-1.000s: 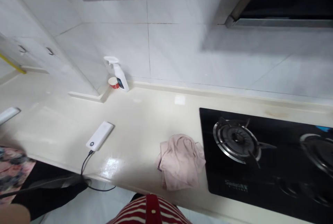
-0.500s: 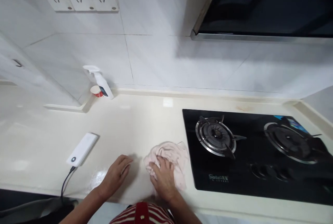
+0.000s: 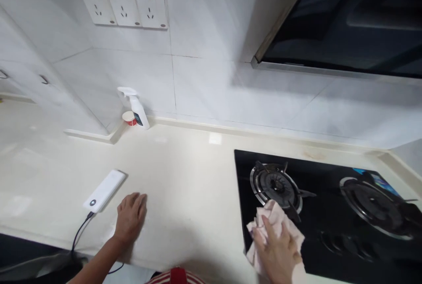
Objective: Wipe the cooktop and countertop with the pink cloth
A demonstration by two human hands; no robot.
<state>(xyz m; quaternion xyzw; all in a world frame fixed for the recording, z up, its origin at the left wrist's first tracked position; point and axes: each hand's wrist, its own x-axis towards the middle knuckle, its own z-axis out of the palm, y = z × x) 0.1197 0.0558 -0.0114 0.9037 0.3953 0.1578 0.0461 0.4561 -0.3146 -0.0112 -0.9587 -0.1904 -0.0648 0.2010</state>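
Observation:
My right hand (image 3: 278,249) grips a crumpled pale pink cloth (image 3: 275,213) over the front left corner of the black gas hob (image 3: 316,227), just in front of the left burner (image 3: 277,183). The fingers are spread over the cloth and press into it. My left hand (image 3: 130,216) rests on the cream countertop (image 3: 184,178) with nothing in it, its fingers loosely bent and lying on the surface. Beside it, to the left, is a white power bank (image 3: 104,191) with a dark cable (image 3: 79,231) plugged into its near end.
A white spray bottle (image 3: 138,110) and a red-and-white cup (image 3: 129,118) stand in the back corner by the wall. Wall sockets (image 3: 123,5) are above them. A dark range hood (image 3: 346,29) overhangs the hob, whose right burner (image 3: 372,205) sits farther off.
My right hand has carried the cloth from the countertop rightward onto the hob's front corner. My left hand has shifted left, closer to the power bank. The view has tilted slightly.

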